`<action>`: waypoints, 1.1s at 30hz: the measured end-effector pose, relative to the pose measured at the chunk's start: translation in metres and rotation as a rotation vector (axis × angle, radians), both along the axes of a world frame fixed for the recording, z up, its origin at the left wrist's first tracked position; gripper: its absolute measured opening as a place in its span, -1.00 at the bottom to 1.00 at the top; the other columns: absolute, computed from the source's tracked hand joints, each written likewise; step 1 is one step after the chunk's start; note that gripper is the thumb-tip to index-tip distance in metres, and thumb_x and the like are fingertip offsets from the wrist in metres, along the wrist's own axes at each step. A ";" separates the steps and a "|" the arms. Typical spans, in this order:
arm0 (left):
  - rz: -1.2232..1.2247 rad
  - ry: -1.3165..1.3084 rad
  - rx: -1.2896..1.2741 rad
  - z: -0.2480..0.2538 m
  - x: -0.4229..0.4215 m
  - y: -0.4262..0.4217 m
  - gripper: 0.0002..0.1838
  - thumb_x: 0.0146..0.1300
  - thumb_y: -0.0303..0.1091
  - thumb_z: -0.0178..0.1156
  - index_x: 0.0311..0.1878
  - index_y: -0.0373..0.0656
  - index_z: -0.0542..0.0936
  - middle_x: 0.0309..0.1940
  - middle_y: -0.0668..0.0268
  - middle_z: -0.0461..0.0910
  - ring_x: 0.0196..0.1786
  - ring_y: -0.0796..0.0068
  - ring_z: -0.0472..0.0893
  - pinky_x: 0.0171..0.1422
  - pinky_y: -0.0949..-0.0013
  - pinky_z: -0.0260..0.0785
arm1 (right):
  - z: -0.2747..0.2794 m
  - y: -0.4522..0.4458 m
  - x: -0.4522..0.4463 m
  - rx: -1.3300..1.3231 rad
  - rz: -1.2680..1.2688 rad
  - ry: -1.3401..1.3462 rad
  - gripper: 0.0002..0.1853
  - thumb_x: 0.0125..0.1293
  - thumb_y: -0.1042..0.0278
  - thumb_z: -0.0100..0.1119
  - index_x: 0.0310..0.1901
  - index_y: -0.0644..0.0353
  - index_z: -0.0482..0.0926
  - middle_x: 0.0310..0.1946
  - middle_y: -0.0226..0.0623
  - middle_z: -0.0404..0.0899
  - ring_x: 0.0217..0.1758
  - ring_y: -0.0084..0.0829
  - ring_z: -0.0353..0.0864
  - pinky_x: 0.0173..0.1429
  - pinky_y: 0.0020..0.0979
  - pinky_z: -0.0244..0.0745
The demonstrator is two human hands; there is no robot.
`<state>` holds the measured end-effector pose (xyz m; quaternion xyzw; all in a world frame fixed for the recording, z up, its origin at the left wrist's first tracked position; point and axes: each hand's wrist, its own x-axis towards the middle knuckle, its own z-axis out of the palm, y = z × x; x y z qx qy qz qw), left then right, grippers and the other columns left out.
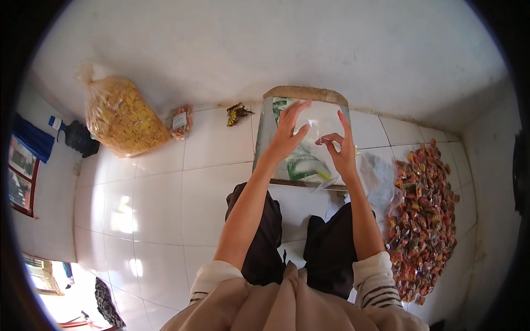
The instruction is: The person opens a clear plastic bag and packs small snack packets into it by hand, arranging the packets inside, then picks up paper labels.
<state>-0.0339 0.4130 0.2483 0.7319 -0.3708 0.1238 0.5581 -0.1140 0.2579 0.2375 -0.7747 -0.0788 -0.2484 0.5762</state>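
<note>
Closest is the person's beige top (pixel 298 311), soft and creased. Past it, the left hand (pixel 287 132) is open, fingers spread. The right hand (pixel 341 151) has bent fingers and one pointing up; I cannot tell if it pinches anything. Both are over the green and white plastic sheet (pixel 302 170), which lies on the low worktop (pixel 309 92) with a rounded end. Thin plastic seems best held softly, by its edges. To the right, a crinkly clear bag (pixel 380 179) sits beside a bumpy heap of small shiny packets (pixel 422 220).
</note>
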 end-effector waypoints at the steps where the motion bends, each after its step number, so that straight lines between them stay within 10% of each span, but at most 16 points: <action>1: -0.044 0.030 0.112 0.002 0.000 0.006 -0.49 0.17 -0.33 0.12 0.20 -0.10 0.28 0.07 0.27 0.39 0.18 0.29 0.32 0.35 0.19 -0.02 | -0.001 -0.001 0.001 0.009 0.017 -0.022 -0.21 0.06 0.82 -0.05 0.34 0.13 -0.03 -0.43 -0.31 0.61 -0.27 -0.53 0.58 0.07 -0.45 0.36; 6: -0.164 0.341 0.105 -0.008 0.008 0.007 -0.79 0.12 -0.39 0.18 -0.14 -0.13 0.56 -0.28 0.35 0.58 -0.23 0.46 0.57 0.02 0.38 0.37 | 0.001 -0.013 0.000 -0.132 -0.214 -0.022 -0.24 0.01 0.80 -0.04 0.30 0.14 0.08 -0.28 -0.30 0.59 -0.15 -0.39 0.53 0.15 -0.35 0.26; 13: -0.029 -0.165 0.284 -0.004 -0.004 -0.003 -0.89 0.01 -0.37 0.27 -0.38 -0.09 0.56 -0.44 0.42 0.53 -0.41 0.44 0.54 -0.30 0.42 0.40 | 0.021 0.004 -0.005 -0.970 -0.413 -0.234 -0.39 0.09 0.62 0.01 0.22 -0.06 0.29 0.11 -0.45 0.39 0.30 -0.35 0.08 0.32 -0.08 -0.15; 20: 0.014 -0.081 0.396 0.002 -0.013 -0.009 -0.87 -0.02 -0.35 0.29 -0.41 -0.11 0.56 -0.46 0.37 0.52 -0.39 0.37 0.54 -0.28 0.39 0.39 | -0.005 -0.016 -0.001 -0.778 -0.390 -0.215 -0.89 0.00 0.39 0.23 -0.37 0.05 0.58 -0.49 -0.57 0.55 -0.16 -0.40 0.34 0.13 -0.17 0.05; 33: 0.029 -0.193 0.460 -0.010 -0.013 -0.022 -0.61 -0.15 -0.18 0.38 -0.58 -0.18 0.36 -0.57 0.32 0.47 -0.51 0.28 0.51 -0.44 0.28 0.33 | 0.002 -0.013 -0.009 -0.722 -0.269 -0.058 -0.83 -0.06 0.26 0.32 -0.53 0.07 0.51 -0.58 -0.51 0.40 -0.28 -0.46 0.34 -0.04 -0.27 0.12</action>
